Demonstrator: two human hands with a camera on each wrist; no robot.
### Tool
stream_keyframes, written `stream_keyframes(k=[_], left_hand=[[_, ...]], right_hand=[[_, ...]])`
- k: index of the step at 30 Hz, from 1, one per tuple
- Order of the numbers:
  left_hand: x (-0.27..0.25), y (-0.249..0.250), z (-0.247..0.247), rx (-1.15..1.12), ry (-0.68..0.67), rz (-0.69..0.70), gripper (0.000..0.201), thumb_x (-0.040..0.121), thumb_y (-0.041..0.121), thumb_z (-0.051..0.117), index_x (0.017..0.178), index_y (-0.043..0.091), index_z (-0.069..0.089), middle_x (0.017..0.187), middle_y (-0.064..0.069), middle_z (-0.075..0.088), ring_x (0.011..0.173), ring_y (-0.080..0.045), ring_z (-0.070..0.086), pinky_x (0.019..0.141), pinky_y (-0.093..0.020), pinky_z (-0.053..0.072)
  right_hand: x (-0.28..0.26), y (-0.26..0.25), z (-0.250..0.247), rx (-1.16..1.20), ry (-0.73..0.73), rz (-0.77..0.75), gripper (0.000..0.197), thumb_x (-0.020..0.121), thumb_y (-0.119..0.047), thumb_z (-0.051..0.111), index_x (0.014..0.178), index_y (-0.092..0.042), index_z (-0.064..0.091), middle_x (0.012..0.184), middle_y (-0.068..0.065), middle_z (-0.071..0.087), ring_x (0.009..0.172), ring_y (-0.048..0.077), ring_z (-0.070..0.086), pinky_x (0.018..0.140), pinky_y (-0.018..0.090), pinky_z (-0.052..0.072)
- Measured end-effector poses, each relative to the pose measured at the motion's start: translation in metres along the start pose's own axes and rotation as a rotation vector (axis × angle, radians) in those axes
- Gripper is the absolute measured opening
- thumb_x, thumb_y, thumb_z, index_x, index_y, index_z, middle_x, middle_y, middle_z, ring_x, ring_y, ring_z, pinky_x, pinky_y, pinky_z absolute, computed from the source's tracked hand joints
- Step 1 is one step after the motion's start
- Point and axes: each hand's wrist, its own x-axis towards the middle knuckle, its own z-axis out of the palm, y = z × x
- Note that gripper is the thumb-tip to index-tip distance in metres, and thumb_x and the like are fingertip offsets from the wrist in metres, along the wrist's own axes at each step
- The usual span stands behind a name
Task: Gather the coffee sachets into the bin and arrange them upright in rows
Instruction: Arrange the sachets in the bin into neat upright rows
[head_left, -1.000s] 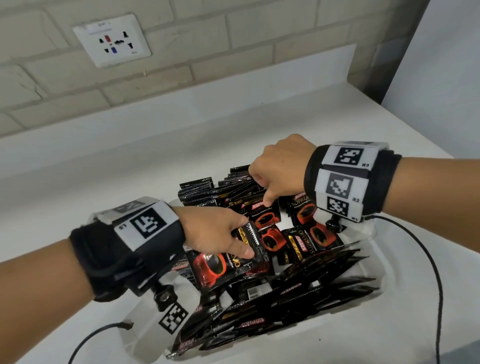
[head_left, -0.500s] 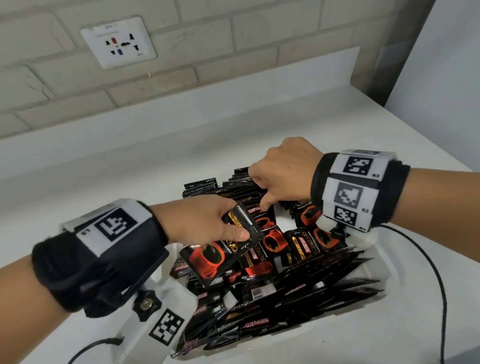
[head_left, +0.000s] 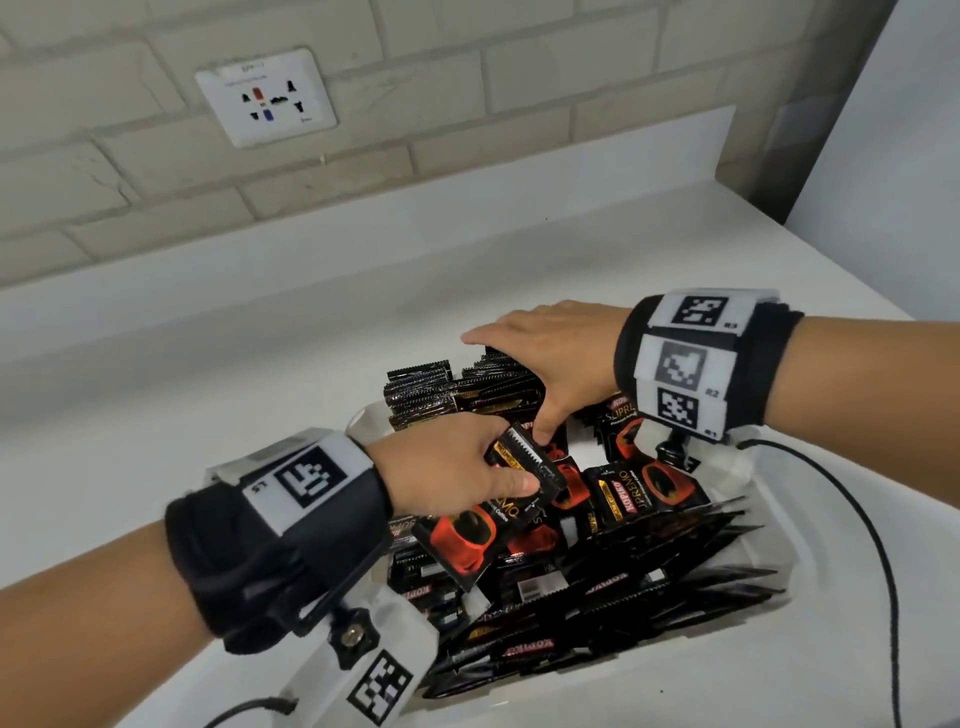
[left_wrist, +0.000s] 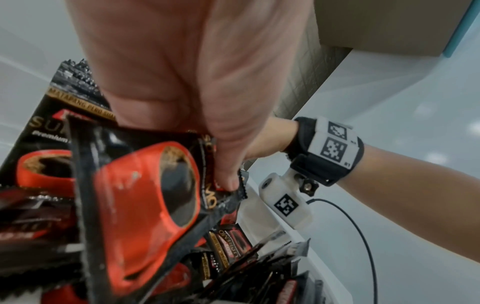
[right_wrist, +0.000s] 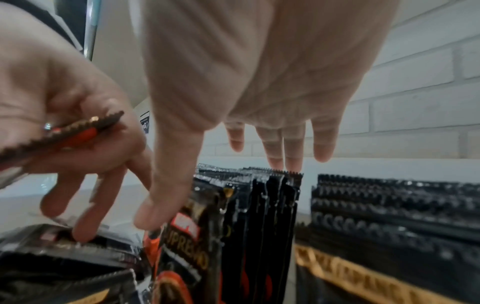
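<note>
A black-and-red coffee sachet is pinched at its serrated top edge by the left hand and held tilted above the loose sachets in the white bin. The right hand, fingers straight, rests on the upright rows of sachets at the bin's far end. The bin sits on a white bench below a wall socket.

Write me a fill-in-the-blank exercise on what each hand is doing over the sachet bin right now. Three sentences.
1. The left hand pinches one black-and-red coffee sachet between thumb and ____.
2. The right hand rests with ____ fingers on the upright row of black sachets.
3. All the sachets sit in a ____ plastic bin.

Missing words: fingers; straight; white
</note>
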Motion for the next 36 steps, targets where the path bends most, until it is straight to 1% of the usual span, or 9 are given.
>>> stream_keyframes(k=[2,5,9,13,19,25,29,34,36], left_hand=[[0.003,0.001,0.002,0.0,0.032,0.0,0.011,0.091,0.034,0.056,0.096,0.025,0.054,0.073,0.01,0.052,0.062,-0.001,0.048,0.061,-0.018,0.04],[0.007,0.0,0.005,0.011,0.079,-0.009,0.02,0.092,0.037,0.055,0.105,0.023,0.054,0.088,0.007,0.057,0.083,-0.009,0.054,0.08,-0.025,0.044],[0.013,-0.003,0.01,-0.069,0.122,-0.032,0.036,0.092,0.037,0.054,0.121,0.017,0.053,0.111,0.001,0.061,0.102,-0.014,0.057,0.09,-0.026,0.043],[0.017,-0.002,0.015,-0.132,0.159,-0.066,0.06,0.092,0.038,0.054,0.143,0.014,0.035,0.14,-0.004,0.047,0.126,-0.018,0.046,0.105,-0.025,0.035],[0.02,0.003,0.017,-0.166,0.191,-0.049,0.039,0.092,0.035,0.055,0.125,0.015,0.05,0.108,-0.004,0.065,0.087,-0.015,0.061,0.082,-0.028,0.047],[0.019,0.004,0.018,-0.159,0.151,-0.058,0.042,0.091,0.035,0.056,0.128,0.015,0.05,0.114,-0.005,0.064,0.096,-0.02,0.062,0.088,-0.03,0.048],[0.012,0.003,0.011,-0.144,0.183,-0.057,0.044,0.092,0.034,0.054,0.132,0.019,0.043,0.111,0.01,0.053,0.097,-0.007,0.056,0.08,-0.013,0.04],[0.011,0.002,0.006,-0.157,0.241,-0.082,0.051,0.091,0.038,0.056,0.135,0.016,0.045,0.131,-0.003,0.056,0.118,-0.018,0.053,0.103,-0.035,0.04],[0.015,0.002,0.008,-0.149,0.25,-0.093,0.05,0.091,0.037,0.055,0.134,0.015,0.045,0.117,0.001,0.061,0.105,-0.013,0.058,0.095,-0.031,0.045]], right_hand=[[0.004,-0.003,0.001,-0.01,0.009,-0.004,0.113,0.065,-0.049,0.077,0.146,-0.028,0.002,0.14,0.003,0.038,0.121,0.021,0.045,0.096,0.032,0.037],[0.006,-0.004,0.002,-0.037,0.034,-0.01,0.108,0.069,-0.044,0.076,0.146,-0.028,0.001,0.13,0.002,0.045,0.11,0.019,0.05,0.081,0.026,0.03],[0.003,-0.003,0.003,-0.081,0.05,0.002,0.104,0.074,-0.041,0.073,0.147,-0.028,0.001,0.125,0.001,0.047,0.106,0.02,0.051,0.079,0.026,0.027],[0.001,0.0,0.003,-0.085,0.075,0.006,0.099,0.077,-0.035,0.071,0.147,-0.028,0.001,0.125,0.001,0.048,0.107,0.021,0.051,0.079,0.026,0.026],[0.0,0.003,0.004,-0.08,0.068,0.014,0.098,0.078,-0.031,0.072,0.146,-0.028,0.001,0.124,0.001,0.05,0.091,0.015,0.046,0.079,0.026,0.027],[0.003,0.004,0.005,-0.005,0.036,0.004,0.096,0.079,-0.021,0.072,0.147,-0.027,0.003,0.124,0.004,0.048,0.1,0.019,0.048,0.084,0.028,0.033],[0.004,0.006,0.006,0.081,0.028,-0.017,0.097,0.078,-0.015,0.072,0.147,-0.026,0.005,0.126,0.006,0.045,0.091,0.01,0.036,0.075,0.025,0.032],[0.003,0.008,0.007,0.104,0.022,-0.025,0.094,0.079,-0.012,0.07,0.147,-0.026,0.006,0.126,0.007,0.045,0.09,0.012,0.038,0.075,0.026,0.034],[0.001,0.007,0.007,0.089,0.027,-0.026,0.09,0.081,-0.01,0.066,0.147,-0.025,0.006,0.125,0.007,0.045,0.088,0.013,0.039,0.073,0.026,0.035]])
